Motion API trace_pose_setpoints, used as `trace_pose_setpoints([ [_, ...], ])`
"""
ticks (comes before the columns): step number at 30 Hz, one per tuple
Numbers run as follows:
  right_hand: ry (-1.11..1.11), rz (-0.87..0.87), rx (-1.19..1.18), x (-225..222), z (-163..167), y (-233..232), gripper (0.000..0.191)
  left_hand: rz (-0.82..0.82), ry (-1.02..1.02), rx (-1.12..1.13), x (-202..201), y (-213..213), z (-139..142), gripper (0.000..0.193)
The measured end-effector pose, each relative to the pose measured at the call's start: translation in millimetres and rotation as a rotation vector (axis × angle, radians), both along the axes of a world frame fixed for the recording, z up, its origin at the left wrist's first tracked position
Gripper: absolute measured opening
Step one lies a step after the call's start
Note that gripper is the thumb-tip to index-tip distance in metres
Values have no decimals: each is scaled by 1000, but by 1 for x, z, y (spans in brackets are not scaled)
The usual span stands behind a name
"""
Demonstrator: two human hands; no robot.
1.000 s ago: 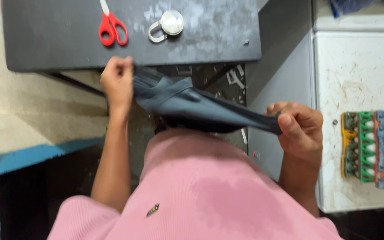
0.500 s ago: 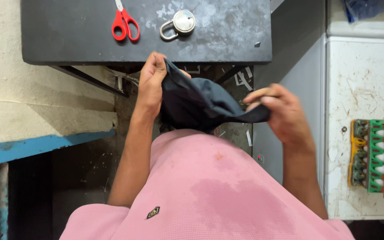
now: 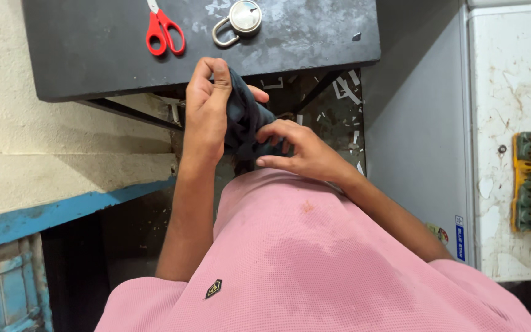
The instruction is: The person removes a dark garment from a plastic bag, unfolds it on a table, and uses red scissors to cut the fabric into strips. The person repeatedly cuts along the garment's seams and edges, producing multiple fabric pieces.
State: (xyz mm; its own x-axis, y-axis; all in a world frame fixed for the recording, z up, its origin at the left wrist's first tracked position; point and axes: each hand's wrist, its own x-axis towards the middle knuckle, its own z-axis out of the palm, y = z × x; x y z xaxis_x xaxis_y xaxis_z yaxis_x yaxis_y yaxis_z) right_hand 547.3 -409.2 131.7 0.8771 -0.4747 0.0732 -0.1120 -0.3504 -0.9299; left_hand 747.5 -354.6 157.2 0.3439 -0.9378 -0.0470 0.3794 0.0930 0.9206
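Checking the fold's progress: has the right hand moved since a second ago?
Yes. The right hand has come in leftward, away from the white cabinet, and now meets the left hand on the bunched dark cloth below the black table.

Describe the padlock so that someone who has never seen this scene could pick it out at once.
Start at the dark grey table at the top of the view. On its far edge, right of the red-handled scissors, lies the padlock. It is the only round, silver metal thing there, with a curved shackle pointing toward the scissors.
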Motion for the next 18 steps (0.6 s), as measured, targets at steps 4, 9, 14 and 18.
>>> trace_pose_setpoints([
  [4,36,-71,111,4,-2,2,19,68,11,-37,-2,3,12,29],
  [9,-34,-126,333,1,7,-4,23,178,44,-48,6,14,27,28],
  [14,35,-94,46,9,12,7,30,162,79,-116,1,18,36,28],
  [18,24,-128,307,6,6,3,19,206,-30,-76,3,17,42,29],
])
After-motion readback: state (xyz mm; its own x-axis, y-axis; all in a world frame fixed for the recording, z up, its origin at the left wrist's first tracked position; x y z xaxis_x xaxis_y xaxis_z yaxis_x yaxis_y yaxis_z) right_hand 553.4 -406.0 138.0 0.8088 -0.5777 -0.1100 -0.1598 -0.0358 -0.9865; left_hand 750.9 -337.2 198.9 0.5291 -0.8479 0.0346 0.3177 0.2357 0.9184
